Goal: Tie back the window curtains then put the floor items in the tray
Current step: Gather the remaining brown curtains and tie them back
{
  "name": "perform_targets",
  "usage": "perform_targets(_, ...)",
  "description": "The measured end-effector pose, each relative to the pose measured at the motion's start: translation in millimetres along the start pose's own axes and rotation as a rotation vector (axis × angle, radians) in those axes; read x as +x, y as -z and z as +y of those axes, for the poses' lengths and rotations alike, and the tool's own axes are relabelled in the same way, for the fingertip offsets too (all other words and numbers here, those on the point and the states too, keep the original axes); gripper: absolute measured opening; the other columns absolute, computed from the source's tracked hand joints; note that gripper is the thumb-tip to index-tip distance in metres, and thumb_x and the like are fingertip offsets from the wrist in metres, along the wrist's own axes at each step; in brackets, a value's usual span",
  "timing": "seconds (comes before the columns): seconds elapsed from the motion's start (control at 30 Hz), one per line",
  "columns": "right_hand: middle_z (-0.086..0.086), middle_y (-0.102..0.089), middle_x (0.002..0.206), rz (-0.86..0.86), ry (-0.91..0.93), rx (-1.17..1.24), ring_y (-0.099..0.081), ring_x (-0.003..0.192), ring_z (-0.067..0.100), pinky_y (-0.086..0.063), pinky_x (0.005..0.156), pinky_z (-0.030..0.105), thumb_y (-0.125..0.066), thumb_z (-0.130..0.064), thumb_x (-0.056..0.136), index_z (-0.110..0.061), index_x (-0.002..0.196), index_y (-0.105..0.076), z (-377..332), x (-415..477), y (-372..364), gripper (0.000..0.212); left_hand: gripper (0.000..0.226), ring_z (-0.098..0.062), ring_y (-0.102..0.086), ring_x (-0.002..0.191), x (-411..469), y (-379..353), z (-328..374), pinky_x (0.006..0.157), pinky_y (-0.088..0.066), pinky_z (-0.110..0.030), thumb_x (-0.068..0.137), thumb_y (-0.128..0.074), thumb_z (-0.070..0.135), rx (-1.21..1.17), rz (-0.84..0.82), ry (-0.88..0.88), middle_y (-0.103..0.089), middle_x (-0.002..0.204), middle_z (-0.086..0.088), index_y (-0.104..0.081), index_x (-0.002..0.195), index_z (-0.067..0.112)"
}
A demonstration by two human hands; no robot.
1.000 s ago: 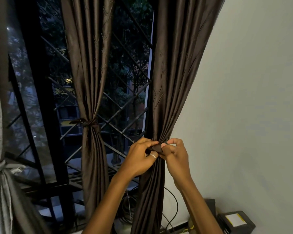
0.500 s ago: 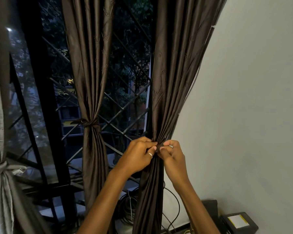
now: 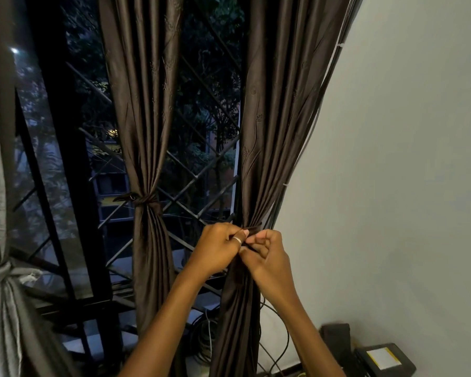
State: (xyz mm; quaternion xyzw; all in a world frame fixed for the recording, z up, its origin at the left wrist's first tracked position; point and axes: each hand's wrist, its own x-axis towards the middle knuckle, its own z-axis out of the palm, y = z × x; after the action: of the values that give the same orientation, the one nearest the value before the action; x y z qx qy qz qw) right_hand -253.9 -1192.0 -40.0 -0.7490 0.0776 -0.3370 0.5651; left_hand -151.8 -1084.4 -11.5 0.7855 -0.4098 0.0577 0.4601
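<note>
1. Three curtains in total, two dark brown and one grey. The grey curtain (image 3: 0, 186) hugs the far left edge. The middle brown curtain (image 3: 144, 104) hangs left of centre, and the right brown curtain (image 3: 272, 118) is right of centre, up against the wall (image 3: 405, 159).
2. Two of them are already tied. The grey one is knotted at lower left, and the middle brown one is cinched by a dark band (image 3: 144, 199) around mid-height.
3. Two hands, both at centre frame where the right brown curtain is bunched. The left hand (image 3: 218, 251) has its fingers curled in and pinches the dark tie strip (image 3: 252, 229) wrapped round the bunch. The right hand (image 3: 267, 259) is touching it, fingers curled tight too, pinching the same strip from the other side.
4. One silver ring (image 3: 237, 240), on a left-hand finger.
5. Two dark boxes sit in the lower right corner: a plain box (image 3: 336, 336) and a labelled box (image 3: 384, 360). It has one white-and-yellow label, with writing way too small to read.
6. One cable coil (image 3: 204, 338) lies on the floor at bottom centre, between the two brown curtains.
7. One diamond-pattern window grille (image 3: 201, 183) sits behind it all.
</note>
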Motion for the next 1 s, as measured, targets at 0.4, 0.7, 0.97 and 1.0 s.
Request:
perform_targets(0.4,-0.004,-0.073,0.103,0.127,0.287,-0.508,-0.067,0.093,0.01,-0.054,0.084,0.025,-0.062,-0.003,0.095,-0.016,0.11,-0.073,11,-11,-12,0.023,0.036,-0.02,-0.063,0.076,-6,8,10,0.065,-0.054,-0.045,0.101,-0.053,0.038,0.173,0.025,0.041,-0.066,0.08,-0.003,-0.071,0.078,0.017)
perform_targets(0.7,0.004,-0.067,0.093,-0.049,0.318,-0.635,-0.062,0.081,0.015,-0.044,0.07,0.019,-0.057,-0.001,0.097,-0.013,0.103,-0.073,5,-13,-6,0.021,0.025,-0.011,-0.062,0.082,-9,4,12,0.068,-0.049,-0.025,0.107,-0.04,0.036,-0.152,-0.086,-0.005,-0.066,0.085,0.007,-0.058,0.093,0.028)
perform_targets(0.97,0.001,-0.064,0.094,-0.05,0.507,-0.875,-0.063,0.077,0.015,-0.054,0.057,0.029,-0.052,-0.028,0.098,-0.018,0.107,-0.072,-29,-12,29,0.024,0.03,-0.008,-0.06,0.107,-4,3,-15,0.101,-0.047,-0.037,0.104,-0.037,0.051,-0.242,-0.12,0.148,-0.065,0.111,0.005,-0.061,0.103,0.033)
perform_targets(1.0,0.002,-0.064,0.1,-0.045,0.554,-0.895,-0.064,0.081,0.016,-0.055,0.056,0.03,-0.051,-0.027,0.097,-0.017,0.108,-0.071,-34,-9,33,0.025,0.032,-0.01,-0.058,0.109,-4,2,-16,0.104,-0.045,-0.041,0.101,-0.036,0.056,-0.223,-0.132,0.156,-0.062,0.112,0.004,-0.06,0.102,0.034)
